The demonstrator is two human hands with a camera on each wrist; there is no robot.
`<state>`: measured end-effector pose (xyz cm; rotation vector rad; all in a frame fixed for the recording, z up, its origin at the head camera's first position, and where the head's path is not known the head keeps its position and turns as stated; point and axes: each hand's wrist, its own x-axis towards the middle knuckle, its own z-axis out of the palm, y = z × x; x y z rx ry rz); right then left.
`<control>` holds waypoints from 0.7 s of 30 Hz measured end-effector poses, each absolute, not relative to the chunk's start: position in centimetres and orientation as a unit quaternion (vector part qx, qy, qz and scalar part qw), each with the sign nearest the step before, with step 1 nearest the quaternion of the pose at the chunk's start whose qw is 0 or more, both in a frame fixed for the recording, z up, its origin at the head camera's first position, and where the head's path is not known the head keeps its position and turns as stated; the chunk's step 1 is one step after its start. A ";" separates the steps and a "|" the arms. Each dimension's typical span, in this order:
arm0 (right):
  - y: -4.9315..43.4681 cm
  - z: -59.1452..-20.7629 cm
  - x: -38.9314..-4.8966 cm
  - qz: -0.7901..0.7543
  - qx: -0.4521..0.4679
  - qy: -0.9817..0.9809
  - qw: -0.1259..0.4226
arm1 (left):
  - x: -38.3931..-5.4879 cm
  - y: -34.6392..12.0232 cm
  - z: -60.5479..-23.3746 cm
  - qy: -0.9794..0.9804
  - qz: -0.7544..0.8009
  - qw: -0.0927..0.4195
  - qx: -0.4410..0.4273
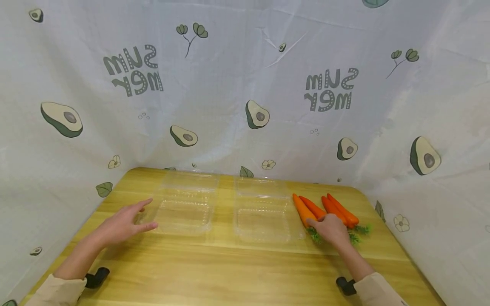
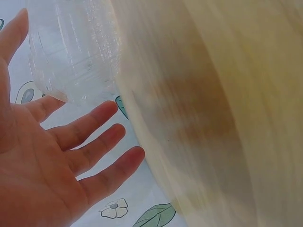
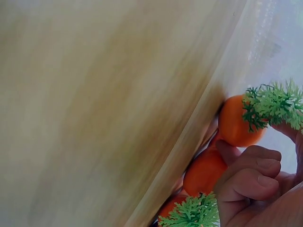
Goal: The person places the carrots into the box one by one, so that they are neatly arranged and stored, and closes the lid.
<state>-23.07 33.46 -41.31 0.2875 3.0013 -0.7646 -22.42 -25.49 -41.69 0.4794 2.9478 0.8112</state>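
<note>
Two clear plastic clamshell boxes lie with their lids open on the table, a left box [image 1: 183, 214] and a right box [image 1: 262, 223]. My left hand [image 1: 124, 223] is beside the left box's near left side, fingers spread and holding nothing; its palm [image 2: 42, 161] shows in the left wrist view. Several orange carrots with green leafy tops lie right of the right box. My right hand [image 1: 332, 229] pinches the leftmost carrot [image 1: 302, 208] at its leafy end. In the right wrist view, thumb and index finger are around that carrot [image 3: 236, 123], the thumb partly behind its leaves.
The wooden table [image 1: 199, 272] meets a white curtain [image 1: 229, 85] printed with avocados at the back and sides. Two more carrots [image 1: 340, 210] lie at the far right. Black wrist mounts [image 1: 97, 277] show near both sleeves.
</note>
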 end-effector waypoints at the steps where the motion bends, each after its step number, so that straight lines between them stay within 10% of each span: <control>1: 33.5 -41.4 -23.0 -0.245 0.092 0.965 0.015 | -22.4 -25.5 -41.7 0.952 0.264 0.024 0.153; 21: 33.4 -41.7 -23.2 -0.244 0.086 0.966 0.011 | -22.6 -25.7 -42.3 0.950 0.272 0.021 0.149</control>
